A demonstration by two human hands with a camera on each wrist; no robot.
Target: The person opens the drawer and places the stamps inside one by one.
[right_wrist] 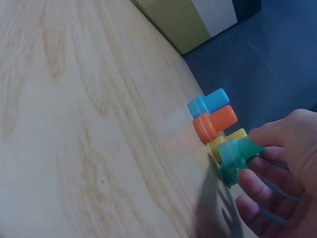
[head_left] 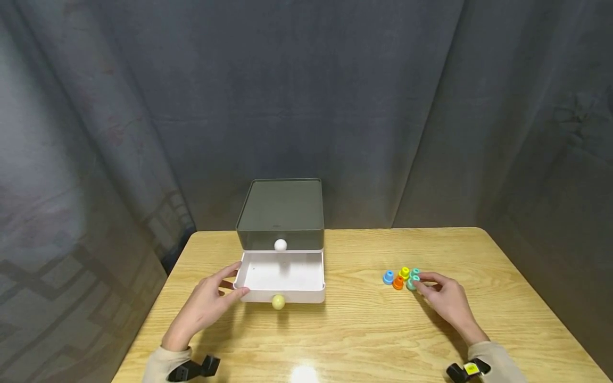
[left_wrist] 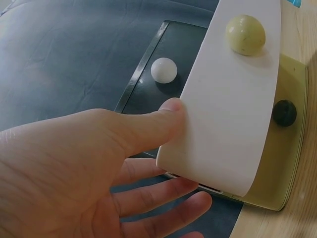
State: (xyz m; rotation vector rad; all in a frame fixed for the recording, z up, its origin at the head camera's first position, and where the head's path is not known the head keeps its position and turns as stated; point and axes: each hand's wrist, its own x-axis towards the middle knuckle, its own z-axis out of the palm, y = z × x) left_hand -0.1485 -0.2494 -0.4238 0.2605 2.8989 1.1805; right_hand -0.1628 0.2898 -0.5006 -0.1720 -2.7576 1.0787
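Note:
A white drawer (head_left: pixel 282 271) stands pulled out of a small drawer cabinet (head_left: pixel 287 205), a pale yellow knob (left_wrist: pixel 245 35) on its front. My left hand (head_left: pixel 203 307) grips the drawer's left front corner; in the left wrist view the thumb lies on the front panel (left_wrist: pixel 225 114) and the fingers reach along the side. On the right, my right hand (head_left: pixel 449 300) pinches a green pin-shaped piece (right_wrist: pixel 237 151) between thumb and fingers. Close beside it stand a second green piece (head_left: pixel 415 272), a yellow one (head_left: pixel 404 273), an orange one (right_wrist: pixel 215 123) and a blue one (right_wrist: pixel 208 101).
The cabinet's dark grey top drawer has a white knob (head_left: pixel 280 245) and is pushed in. Below the white drawer is a yellow-green drawer (left_wrist: pixel 290 153) with a dark knob (left_wrist: pixel 284 113). A wooden table (head_left: pixel 359 330) carries everything; a grey curtain (head_left: pixel 297 96) hangs behind.

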